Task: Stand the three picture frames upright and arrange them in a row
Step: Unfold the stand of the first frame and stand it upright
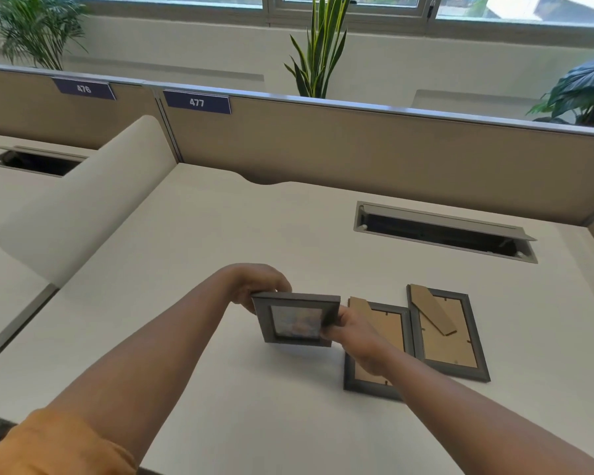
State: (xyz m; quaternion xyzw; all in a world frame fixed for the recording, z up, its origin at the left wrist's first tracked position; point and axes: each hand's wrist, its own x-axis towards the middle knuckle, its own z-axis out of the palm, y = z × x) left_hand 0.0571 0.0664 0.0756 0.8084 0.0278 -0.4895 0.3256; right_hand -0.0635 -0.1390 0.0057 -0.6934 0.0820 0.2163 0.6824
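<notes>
Currently both forearms extend forward over the white desk [220,234]. Left hand [258,286] closed on the top left corner of a small grey picture frame [297,318]; right hand [352,332] pinching its right edge. Frame held above the desk, picture side toward the camera, top tilted away. Orange sleeve [59,447] on the left arm. Two more grey frames lie face down toward the desk's right edge, touching: middle frame [374,380] partly under the right wrist, right frame [450,337] with its cardboard stand showing. Open cable slot [443,231] near the far edge. Beige partition [357,145] behind, label 477 [197,102]; snake plant [319,46] and windows beyond.
</notes>
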